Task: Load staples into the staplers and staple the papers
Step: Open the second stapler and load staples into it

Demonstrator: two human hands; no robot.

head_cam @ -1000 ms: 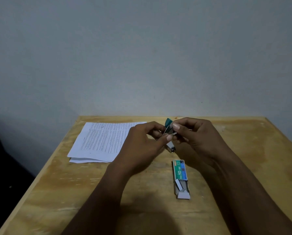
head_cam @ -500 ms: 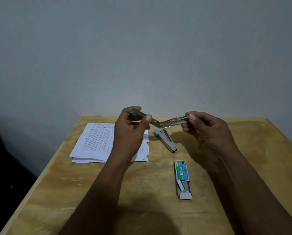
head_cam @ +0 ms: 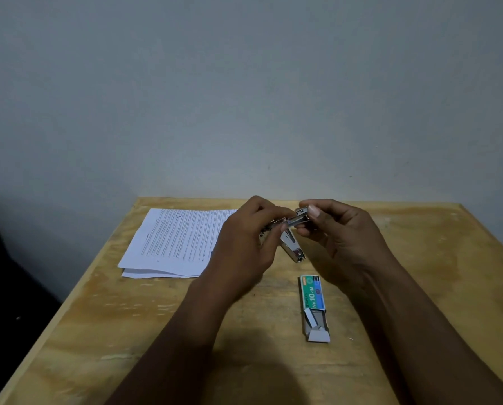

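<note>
Head view: both hands meet just above the middle of the frame, over the far part of the wooden table (head_cam: 104, 331). The left hand (head_cam: 244, 247) is curled, thumb and fingers pinching the left end of a metal stapler (head_cam: 291, 222); the right hand (head_cam: 341, 244) is likewise curled, thumb and forefinger closed on its right end. The stapler's long axis runs roughly left to right across the frame, its right end a little higher. How far its arms are folded is hard to judge, since the fingers cover most of it.

A second stapler (head_cam: 292, 248) lies on the table just below the hands, long axis slanting from upper left to lower right, its metal nose toward the lower right. The staple box (head_cam: 313, 292) lies lower, right of centre, lengthwise up and down the frame, its open flap end toward the bottom. The papers (head_cam: 180, 238) sit at centre left, partly behind the left hand.

Half a second ago the hands were apart with the held stapler spread wide open between them; now they have closed together and dropped slightly.
</note>
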